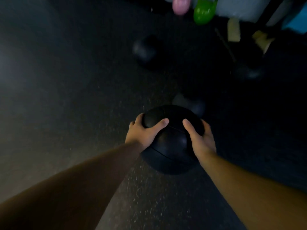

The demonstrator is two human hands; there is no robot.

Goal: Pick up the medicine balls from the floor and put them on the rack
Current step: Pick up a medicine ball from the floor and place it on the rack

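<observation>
A large black medicine ball point(172, 146) with stitched seams is low in the middle of the view, over the dark speckled floor. My left hand point(142, 131) clasps its left side with the thumb on top. My right hand point(199, 136) clasps its right side. A second black medicine ball point(144, 50) lies on the floor farther ahead. A third dark ball point(249, 72) sits at the right in shadow. A smaller dark ball point(195, 107) shows just behind the held one. The picture is dim and blurred, and I cannot make out a rack for certain.
At the top, a pink object point(180, 4) and a bright green object point(205, 11) hang or stand. Pale cream blocks point(233, 29) and dark frame bars point(226, 44) stand at the upper right. Dark rubber floor point(66, 80) spreads to the left.
</observation>
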